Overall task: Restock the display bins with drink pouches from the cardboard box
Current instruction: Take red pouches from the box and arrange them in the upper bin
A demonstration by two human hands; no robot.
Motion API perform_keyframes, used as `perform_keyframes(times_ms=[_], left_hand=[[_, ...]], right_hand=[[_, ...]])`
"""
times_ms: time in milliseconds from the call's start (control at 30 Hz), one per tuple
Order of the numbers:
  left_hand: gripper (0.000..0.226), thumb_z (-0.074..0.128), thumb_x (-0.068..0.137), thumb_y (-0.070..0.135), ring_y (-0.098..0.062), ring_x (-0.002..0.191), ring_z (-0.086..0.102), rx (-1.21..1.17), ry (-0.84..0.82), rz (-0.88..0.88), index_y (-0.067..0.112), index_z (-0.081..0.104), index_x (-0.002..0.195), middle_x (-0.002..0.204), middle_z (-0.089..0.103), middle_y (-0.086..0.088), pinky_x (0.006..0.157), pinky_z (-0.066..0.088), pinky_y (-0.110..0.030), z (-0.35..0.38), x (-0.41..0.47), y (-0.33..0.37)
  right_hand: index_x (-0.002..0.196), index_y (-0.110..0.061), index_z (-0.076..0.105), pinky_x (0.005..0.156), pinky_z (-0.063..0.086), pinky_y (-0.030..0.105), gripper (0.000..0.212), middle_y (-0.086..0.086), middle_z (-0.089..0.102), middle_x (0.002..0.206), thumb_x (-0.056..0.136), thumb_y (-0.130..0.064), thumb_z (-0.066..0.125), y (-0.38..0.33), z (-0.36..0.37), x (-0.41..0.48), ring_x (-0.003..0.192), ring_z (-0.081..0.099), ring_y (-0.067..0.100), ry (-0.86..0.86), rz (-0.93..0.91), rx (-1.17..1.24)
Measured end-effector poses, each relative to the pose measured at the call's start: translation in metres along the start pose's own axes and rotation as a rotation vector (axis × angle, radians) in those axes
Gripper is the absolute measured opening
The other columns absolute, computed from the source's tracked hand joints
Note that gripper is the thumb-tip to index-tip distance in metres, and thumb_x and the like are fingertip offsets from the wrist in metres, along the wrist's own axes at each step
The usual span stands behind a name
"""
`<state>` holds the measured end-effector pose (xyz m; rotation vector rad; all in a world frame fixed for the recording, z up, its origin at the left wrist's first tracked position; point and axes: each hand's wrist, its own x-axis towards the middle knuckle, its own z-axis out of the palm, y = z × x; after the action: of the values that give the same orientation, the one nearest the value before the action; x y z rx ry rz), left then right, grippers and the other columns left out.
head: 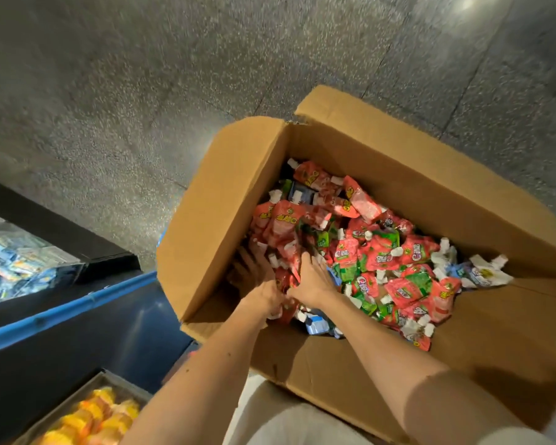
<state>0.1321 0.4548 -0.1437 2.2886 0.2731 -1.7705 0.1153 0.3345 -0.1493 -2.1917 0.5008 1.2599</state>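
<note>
The speckled grey floor [135, 91] bears the open cardboard box [225, 194], with display bins [126, 384] to its left. Drink pouches [398, 255], mostly red and green, lie heaped inside the box. The left grip [264, 293] presses spread fingers against red ones, and the right grip [312, 277] curls over the same bunch.

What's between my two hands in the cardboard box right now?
Red drink pouches, bunched between the left hand and right hand; the head view shows it.
</note>
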Motion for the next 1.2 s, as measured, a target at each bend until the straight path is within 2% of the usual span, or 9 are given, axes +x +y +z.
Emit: perform_keyframes(times_ms=[167, 300, 433, 633, 700, 800, 933, 1033, 1200], left_hand=[[0.105, 0.081, 0.076, 0.024, -0.037, 0.126, 0.050, -0.012, 0.412, 0.012, 0.015, 0.008, 0.150, 0.141, 0.043, -0.016, 0.098, 0.046, -0.045, -0.022, 0.009, -0.010], [0.085, 0.067, 0.089, 0.030, -0.041, 0.121, 0.054, -0.129, 0.364, 0.013, 0.017, 0.011, 0.152, 0.139, 0.049, -0.019, 0.096, 0.049, -0.048, -0.031, 0.010, -0.019], [0.069, 0.062, 0.095, 0.029, -0.039, 0.124, 0.053, -0.206, 0.365, 0.085, 0.013, 0.021, 0.147, 0.140, 0.050, -0.017, 0.098, 0.046, -0.043, -0.040, 0.005, -0.017], [0.043, 0.046, 0.105, 0.016, -0.036, 0.124, 0.055, -0.326, 0.079, 0.101, 0.004, 0.039, 0.146, 0.140, 0.054, -0.019, 0.095, 0.043, -0.027, -0.042, -0.034, -0.008], [0.040, 0.071, 0.090, 0.028, -0.027, 0.099, 0.066, -0.488, 0.082, 0.143, 0.015, 0.060, 0.126, 0.111, 0.069, -0.010, 0.085, 0.052, -0.019, -0.044, -0.045, -0.006], [0.042, 0.083, 0.075, 0.020, -0.022, 0.090, 0.070, -0.627, 0.153, 0.256, 0.008, 0.066, 0.112, 0.102, 0.073, -0.009, 0.080, 0.058, -0.032, -0.045, -0.069, -0.009], [0.017, 0.076, 0.082, 0.007, -0.020, 0.052, 0.058, -0.744, 0.160, 0.335, 0.003, 0.068, 0.095, 0.066, 0.064, -0.011, 0.047, 0.044, -0.023, -0.040, -0.114, -0.006], [0.015, 0.079, 0.078, 0.006, -0.024, 0.057, 0.063, -0.906, 0.225, 0.397, 0.008, 0.068, 0.088, 0.070, 0.067, -0.011, 0.058, 0.054, -0.032, -0.030, -0.153, -0.006], [0.010, 0.081, 0.076, 0.016, -0.021, 0.054, 0.059, -1.249, 0.197, 0.607, 0.012, 0.074, 0.081, 0.071, 0.065, -0.007, 0.038, 0.042, -0.020, 0.007, -0.232, -0.010]], right_hand=[[0.155, -0.007, 0.012, 0.106, 0.041, 0.046, 0.093, 0.015, 0.034, 0.156, 0.090, -0.041, 0.070, 0.010, 0.009, -0.003, 0.138, 0.039, 0.036, -0.082, 0.097, 0.141], [0.152, -0.010, 0.025, 0.092, 0.047, 0.039, 0.074, 0.014, 0.045, 0.148, 0.094, -0.034, 0.063, 0.011, 0.013, -0.004, 0.125, 0.053, 0.033, -0.082, 0.152, 0.271], [0.111, -0.027, 0.052, 0.072, 0.052, 0.039, 0.035, 0.009, 0.067, 0.105, 0.079, -0.030, 0.068, 0.020, -0.001, -0.009, 0.086, 0.064, 0.022, -0.128, 0.129, 0.454], [0.091, -0.011, 0.055, 0.064, 0.044, 0.029, 0.012, 0.007, 0.056, 0.081, 0.084, -0.011, 0.065, 0.038, -0.026, -0.045, 0.070, 0.054, 0.017, -0.190, 0.068, 0.613], [0.094, -0.011, 0.055, 0.068, 0.042, 0.030, 0.014, 0.006, 0.057, 0.086, 0.085, -0.015, 0.066, 0.044, -0.032, -0.058, 0.075, 0.053, 0.017, -0.179, 0.052, 0.625], [0.119, -0.016, 0.050, 0.092, 0.049, 0.035, 0.047, -0.003, 0.057, 0.112, 0.081, -0.031, 0.073, 0.052, -0.046, -0.078, 0.099, 0.058, 0.016, -0.188, 0.027, 0.658], [0.141, -0.015, 0.033, 0.079, 0.048, 0.027, 0.065, 0.003, 0.048, 0.131, 0.089, -0.028, 0.070, 0.063, -0.076, -0.109, 0.101, 0.051, 0.017, -0.168, -0.049, 0.740], [0.142, -0.011, 0.039, 0.072, 0.047, 0.033, 0.089, 0.006, 0.051, 0.139, 0.071, -0.045, 0.080, 0.064, -0.092, -0.140, 0.086, 0.052, 0.013, -0.116, -0.169, 0.705], [0.097, -0.020, 0.064, 0.071, 0.043, 0.030, 0.013, -0.001, 0.063, 0.094, 0.086, -0.019, 0.069, 0.058, -0.100, -0.214, 0.094, 0.055, 0.015, -0.139, -0.435, 0.750]])
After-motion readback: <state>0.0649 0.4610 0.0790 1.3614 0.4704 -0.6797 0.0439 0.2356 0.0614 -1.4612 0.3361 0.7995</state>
